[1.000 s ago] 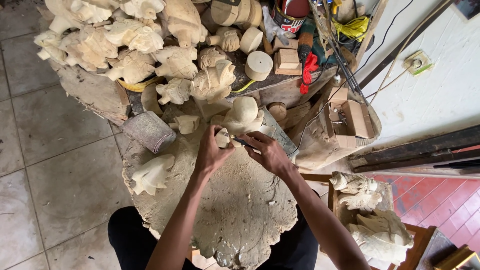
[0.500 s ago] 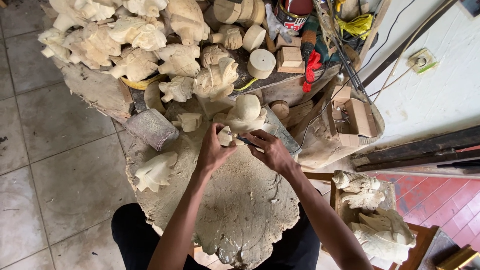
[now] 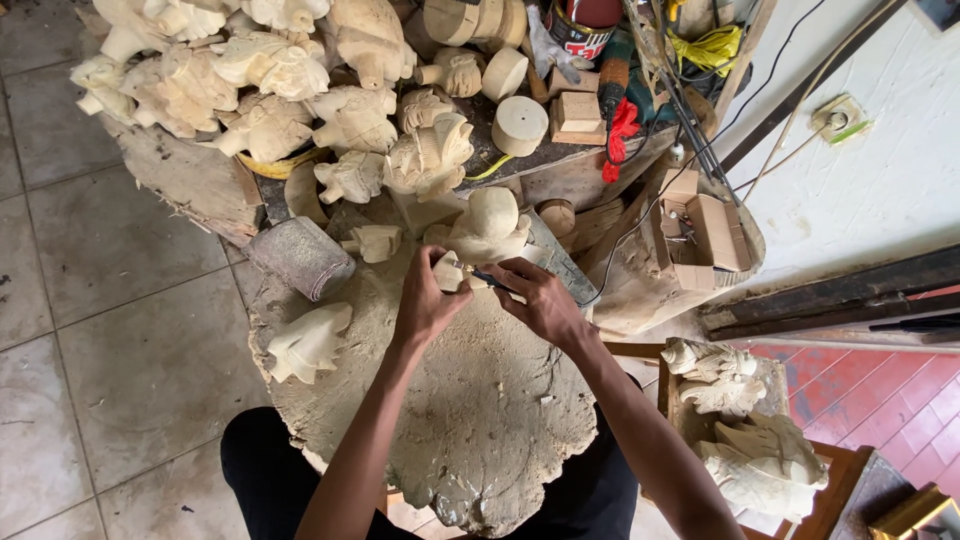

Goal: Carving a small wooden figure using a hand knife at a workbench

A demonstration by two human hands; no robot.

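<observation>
Gripping a small wood carving (image 3: 449,272), the left hand (image 3: 425,300) curls tight while the right hand (image 3: 540,300) pinches a carving tool (image 3: 487,277).

Pale carved wooden figures (image 3: 260,90), round wood discs (image 3: 520,125), open cardboard box (image 3: 705,225), grey mallet (image 3: 300,258)

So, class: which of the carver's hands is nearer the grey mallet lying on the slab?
Left. The left hand is just right of the grey mallet; the right hand lies farther right, beyond it.

The left hand (image 3: 425,300) and right hand (image 3: 540,300) are shifting slightly toward the person across the tabletop (image 3: 480,420), carrying the small pale carving (image 3: 450,272) and the dark-handled tool (image 3: 490,280) along.
</observation>
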